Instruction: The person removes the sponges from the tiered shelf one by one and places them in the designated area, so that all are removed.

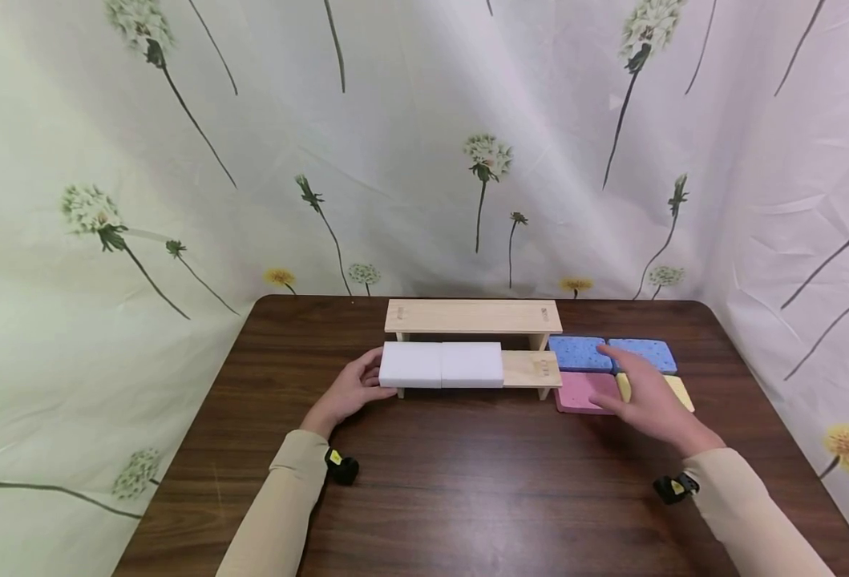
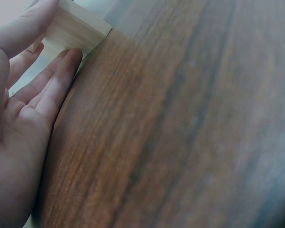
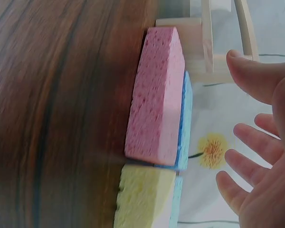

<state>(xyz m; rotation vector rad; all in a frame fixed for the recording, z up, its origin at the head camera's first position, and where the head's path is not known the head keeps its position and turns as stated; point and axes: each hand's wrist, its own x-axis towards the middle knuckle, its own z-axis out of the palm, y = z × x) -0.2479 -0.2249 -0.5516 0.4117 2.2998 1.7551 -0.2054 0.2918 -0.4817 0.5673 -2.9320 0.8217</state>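
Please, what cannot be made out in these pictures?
Right wrist: yellow sponge, lower end cut by bottom edge.
Head: part of that sponge, behind right hand.
Head: marking on front wooden stand, too small to read.
Left wrist: most of stand, beyond the top edge.

Two blocks (image 1: 438,365) rest front-left on a stand (image 1: 473,316), left hand (image 1: 352,388) at its left end, four sponges (image 1: 577,388) to its right beneath the right hand (image 1: 651,401), a backdrop (image 1: 410,192) behind it.
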